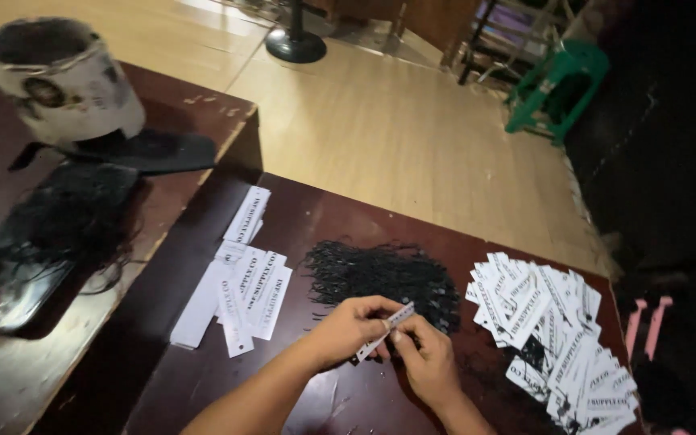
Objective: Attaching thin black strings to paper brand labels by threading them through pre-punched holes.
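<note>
1. We see the left hand (351,326) and the right hand (424,358) meet near the middle of the dark table (308,217), fingertips almost touching.
2. Between them sits 1 white paper tag (386,330), a narrow strip tilted up to the right; the left hand pinches its lower part with closed fingers, and the right hand's fingertips are closed on it from below.
3. Just beyond the hands lies a pile of black strings (384,274), loose and tangled, spreading toward the right.
4. To the left we have a stack of white tags (243,294), printed in black, fanned roughly and lying flat on the table.
5. On the right, a bigger heap of tags (553,334) sprawls toward the near right corner, with black strings showing among them.
6. Far left, on a second tabletop, stands a round container (62,76) wrapped in a pale label, and nearer lies a dark tray (38,242) holding more black threads.
7. Beyond the table, a green stool (557,84) stands on the pale floor.
</note>
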